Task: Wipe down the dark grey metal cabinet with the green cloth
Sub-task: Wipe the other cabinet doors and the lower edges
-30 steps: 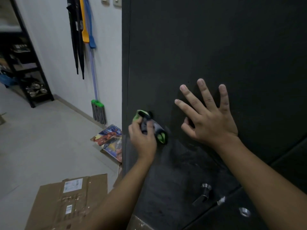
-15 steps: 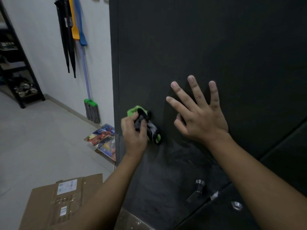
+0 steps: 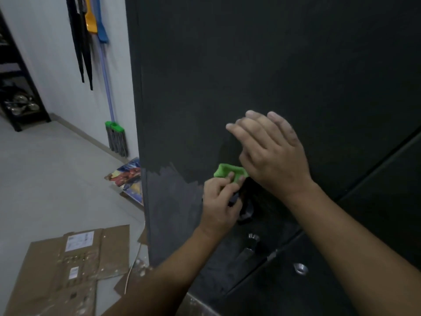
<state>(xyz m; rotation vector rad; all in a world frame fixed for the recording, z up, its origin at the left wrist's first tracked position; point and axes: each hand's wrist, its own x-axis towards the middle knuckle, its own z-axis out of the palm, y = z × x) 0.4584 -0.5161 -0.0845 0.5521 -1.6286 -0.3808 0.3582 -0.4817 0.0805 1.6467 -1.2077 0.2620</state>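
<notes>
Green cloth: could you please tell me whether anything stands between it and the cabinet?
Nothing visible separates the green cloth in the left hand from the cabinet; the right hand is just beside it.

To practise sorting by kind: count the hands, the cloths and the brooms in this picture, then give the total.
Hands: 2 (left hand, right hand)
Cloths: 1 (green cloth)
Brooms: 1 (broom)
Total: 4
</notes>
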